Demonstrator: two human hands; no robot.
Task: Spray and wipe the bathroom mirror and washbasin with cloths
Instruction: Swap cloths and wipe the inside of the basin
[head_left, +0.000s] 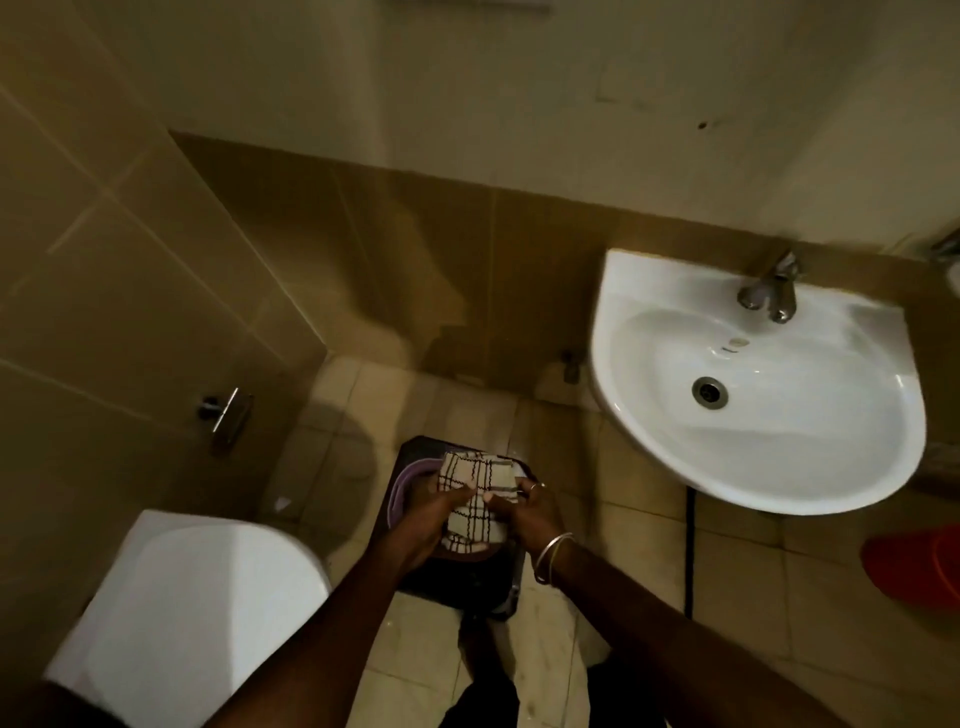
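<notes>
Cloth, cream with dark checks, sits bunched between your 2 hands, low over a dark container on the floor, left of the washbasin. Your left hand and right hand both have their fingers pinched on its folds, so you look to be readying it; no spray bottle or mirror shows. Next, carry it right to the basin.

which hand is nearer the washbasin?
Right. The right hand grips the checked cloth on the side facing the washbasin, below its front rim; the left hand grips the cloth's far side, toward the toilet.
</notes>
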